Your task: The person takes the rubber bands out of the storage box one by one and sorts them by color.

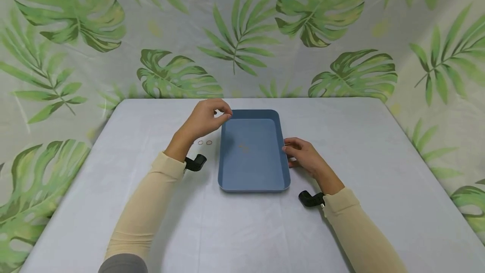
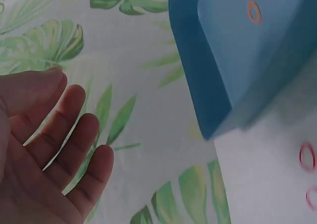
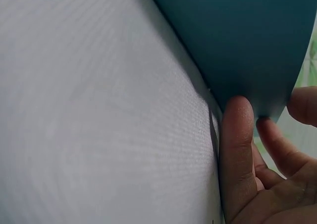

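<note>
My right hand (image 1: 305, 155) grips the right side of a blue rectangular tray (image 1: 254, 125). In the right wrist view, its fingers (image 3: 237, 154) lie along the tray's outer wall (image 3: 237, 45), with another fingertip at the rim. My left hand (image 1: 208, 119) hovers by the tray's far left corner, thumb and index tips close together, the other fingers loosely bent. Nothing shows between them in the left wrist view. Small orange rings (image 2: 254, 12) lie in the tray. Left of it, thin reddish rings (image 1: 209, 142) lie in a row on the table, partly hidden by my left wrist.
A white cloth covers the table (image 1: 242, 231). Behind and beside it hangs a curtain printed with green leaves (image 1: 238, 33). Black wrist mounts (image 1: 310, 199) stick out from both wrists.
</note>
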Demonstrator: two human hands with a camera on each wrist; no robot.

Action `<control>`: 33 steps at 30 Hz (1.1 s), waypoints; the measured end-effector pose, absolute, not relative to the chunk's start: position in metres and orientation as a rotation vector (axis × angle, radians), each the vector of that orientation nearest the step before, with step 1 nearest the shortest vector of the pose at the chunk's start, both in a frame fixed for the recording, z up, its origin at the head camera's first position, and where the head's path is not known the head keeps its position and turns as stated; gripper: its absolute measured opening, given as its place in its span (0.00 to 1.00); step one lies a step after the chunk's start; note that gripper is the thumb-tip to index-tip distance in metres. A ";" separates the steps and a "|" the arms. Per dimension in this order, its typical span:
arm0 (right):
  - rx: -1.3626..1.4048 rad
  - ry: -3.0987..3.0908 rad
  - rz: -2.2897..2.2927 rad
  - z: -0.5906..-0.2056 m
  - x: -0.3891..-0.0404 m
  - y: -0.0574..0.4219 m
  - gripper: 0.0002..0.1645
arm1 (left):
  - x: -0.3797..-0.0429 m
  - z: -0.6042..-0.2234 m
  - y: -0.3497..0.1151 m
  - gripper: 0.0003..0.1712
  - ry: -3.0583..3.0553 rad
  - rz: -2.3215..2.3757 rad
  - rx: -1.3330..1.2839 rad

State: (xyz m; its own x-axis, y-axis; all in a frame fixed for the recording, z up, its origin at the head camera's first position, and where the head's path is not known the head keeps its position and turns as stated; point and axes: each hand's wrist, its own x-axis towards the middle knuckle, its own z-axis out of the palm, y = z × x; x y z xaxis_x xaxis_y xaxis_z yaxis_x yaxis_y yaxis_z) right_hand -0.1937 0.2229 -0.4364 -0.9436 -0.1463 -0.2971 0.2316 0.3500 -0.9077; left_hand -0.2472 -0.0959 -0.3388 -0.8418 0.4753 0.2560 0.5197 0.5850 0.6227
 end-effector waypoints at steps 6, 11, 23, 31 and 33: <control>0.070 2.266 -1.638 -0.437 -0.193 0.221 0.30 | -0.252 -0.357 -0.071 0.07 -2.737 -1.149 -0.940; 0.073 2.262 -1.640 -0.436 -0.193 0.221 0.30 | -0.254 -0.374 -0.064 0.09 -2.804 -1.107 -0.951; 0.064 2.276 -1.626 -0.437 -0.194 0.226 0.31 | -0.258 -0.381 -0.051 0.13 -2.939 -1.013 -0.964; 0.046 2.279 -1.646 -0.436 -0.193 0.225 0.32 | -0.256 -0.390 -0.041 0.11 -2.987 -0.957 -0.955; 0.031 2.289 -1.641 -0.436 -0.193 0.225 0.32 | -0.256 -0.392 -0.040 0.10 -3.003 -0.916 -0.975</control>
